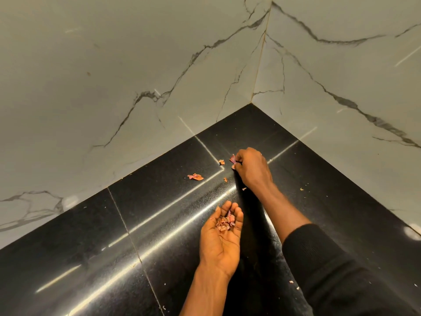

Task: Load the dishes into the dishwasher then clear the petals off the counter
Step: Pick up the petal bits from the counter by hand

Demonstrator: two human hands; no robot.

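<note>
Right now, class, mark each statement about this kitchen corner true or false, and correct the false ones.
1. The left hand lies palm up with a heap of dried pink petals in it. True.
2. The right hand rests flat on the glossy black stone counter. False: its fingertips pinch a pink petal.
3. No petals are left on the counter. False: several lie left of the right hand, among them a crumpled pink petal.
4. The white marble-look walls have dark grey veins. True.
</note>
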